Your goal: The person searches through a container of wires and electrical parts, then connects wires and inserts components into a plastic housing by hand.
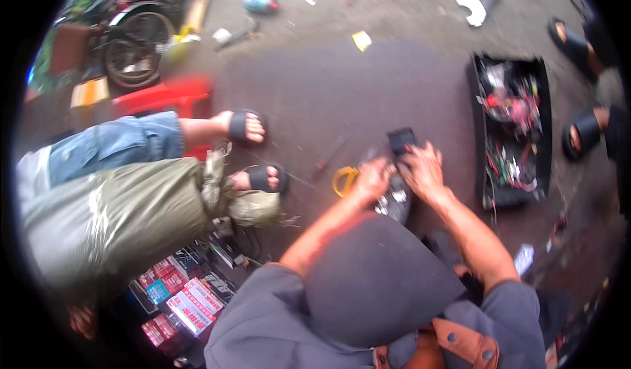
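On the dark ground in front of me, my left hand (pixel 372 178) has its fingers drawn together at the top of a dark elongated thing (pixel 397 199) with shiny pale patches; its kind is unclear. My right hand (pixel 424 170) lies close beside it, fingers bent at the lower edge of a black rectangular piece (pixel 401 139). What each set of fingertips pinches is blurred and partly hidden. A yellow ring (pixel 344 181), like a roll of tape, lies just left of my left hand. Farther left is a thin tool with a reddish end (pixel 320 164).
A long black bin (pixel 482 132) of tools and wires stands right. On the left, another person's sandaled feet (pixel 248 127) flank a green sack (pixel 118 201), with small boxes (pixel 194 305) below. Another person's sandals (pixel 582 132) are far right. A red stool (pixel 164 96) stands back left.
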Tool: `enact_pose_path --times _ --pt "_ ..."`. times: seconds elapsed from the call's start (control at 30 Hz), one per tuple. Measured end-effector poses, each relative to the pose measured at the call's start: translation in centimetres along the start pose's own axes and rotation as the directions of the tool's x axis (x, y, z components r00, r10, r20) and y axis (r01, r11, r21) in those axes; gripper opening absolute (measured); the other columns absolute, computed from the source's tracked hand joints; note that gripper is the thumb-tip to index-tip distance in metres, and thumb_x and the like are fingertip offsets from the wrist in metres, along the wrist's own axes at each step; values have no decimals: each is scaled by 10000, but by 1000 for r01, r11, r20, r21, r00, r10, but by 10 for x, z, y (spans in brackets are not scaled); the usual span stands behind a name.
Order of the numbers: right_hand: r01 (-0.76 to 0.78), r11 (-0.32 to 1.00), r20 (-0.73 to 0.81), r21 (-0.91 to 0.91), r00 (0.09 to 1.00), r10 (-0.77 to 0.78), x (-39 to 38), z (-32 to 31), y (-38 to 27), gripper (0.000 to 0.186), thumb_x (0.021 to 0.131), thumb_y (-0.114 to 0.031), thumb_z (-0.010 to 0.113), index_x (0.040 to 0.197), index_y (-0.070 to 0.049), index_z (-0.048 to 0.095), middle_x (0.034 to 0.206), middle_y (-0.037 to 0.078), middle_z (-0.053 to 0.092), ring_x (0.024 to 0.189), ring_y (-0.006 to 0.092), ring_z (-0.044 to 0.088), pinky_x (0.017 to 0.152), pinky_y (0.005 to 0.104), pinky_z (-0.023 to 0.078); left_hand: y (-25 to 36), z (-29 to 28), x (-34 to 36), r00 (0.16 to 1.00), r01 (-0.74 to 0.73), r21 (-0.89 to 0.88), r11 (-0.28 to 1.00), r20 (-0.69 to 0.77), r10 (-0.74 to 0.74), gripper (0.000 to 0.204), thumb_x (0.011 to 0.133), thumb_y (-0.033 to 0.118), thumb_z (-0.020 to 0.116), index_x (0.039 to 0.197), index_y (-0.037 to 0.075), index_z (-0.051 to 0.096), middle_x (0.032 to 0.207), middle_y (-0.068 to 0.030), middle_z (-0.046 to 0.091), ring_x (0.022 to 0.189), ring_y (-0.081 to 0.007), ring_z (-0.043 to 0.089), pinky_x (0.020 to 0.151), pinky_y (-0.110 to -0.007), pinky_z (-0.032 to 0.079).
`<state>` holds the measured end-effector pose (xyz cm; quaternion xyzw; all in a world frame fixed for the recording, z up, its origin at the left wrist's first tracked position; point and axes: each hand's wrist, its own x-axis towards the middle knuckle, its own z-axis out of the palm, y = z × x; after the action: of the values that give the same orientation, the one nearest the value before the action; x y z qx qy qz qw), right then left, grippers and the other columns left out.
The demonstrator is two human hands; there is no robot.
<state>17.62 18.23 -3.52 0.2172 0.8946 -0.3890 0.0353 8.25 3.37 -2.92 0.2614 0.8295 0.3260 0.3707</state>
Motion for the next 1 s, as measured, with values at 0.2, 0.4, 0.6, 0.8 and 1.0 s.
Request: enact_pose_path --times 0.2,0.4,0.6,0.8,1.0 --pt "-42 999 91 -8 995 43 -1 -11 -1 215 813 -258 691 996 -152 730 1141 74 627 1170 413 464 953 621 368 -13 11 10 993 -83 115 990 -77 93 225 952 227 555 919 20 639 884 -225 654 840 -446 617 707 -491 482" --pt "9 1000 74 -7 997 -8 -5 -14 4 170 807 -226 685 944 -141 744 1047 38 633 1023 342 505 875 529 404 -3 2 4 989 139 -56 989 60 -135 280 928 234 620 1100 15 652 984 -167 699 949 -259 664 841 -366 497" --pt "1 999 88 34 996 -4 1 -20 0 155 801 -211 690 924 -138 747 1007 28 634 1050 329 511 892 553 417 3 -11 7 964 235 -136 963 157 -213 337 880 222 675 1140 14 628 1064 -137 692 1009 -207 642 890 -334 485" --pt "3 999 112 40 994 -8 2 -19 1 158 803 -215 695 929 -134 748 1004 29 634 1039 317 511 896 556 415 -4 -3 2 992 105 -42 994 70 -102 322 902 255 641 1119 17 638 1010 -203 685 979 -334 654 846 -403 499" --pt "23 999 148 45 989 -30 3 -24 4 158 825 -217 684 946 -130 739 1017 37 635 1039 322 512 892 525 423 -2 -3 6 996 46 21 999 74 -47 278 923 246 596 1076 19 646 965 -239 676 952 -420 641 824 -470 497"
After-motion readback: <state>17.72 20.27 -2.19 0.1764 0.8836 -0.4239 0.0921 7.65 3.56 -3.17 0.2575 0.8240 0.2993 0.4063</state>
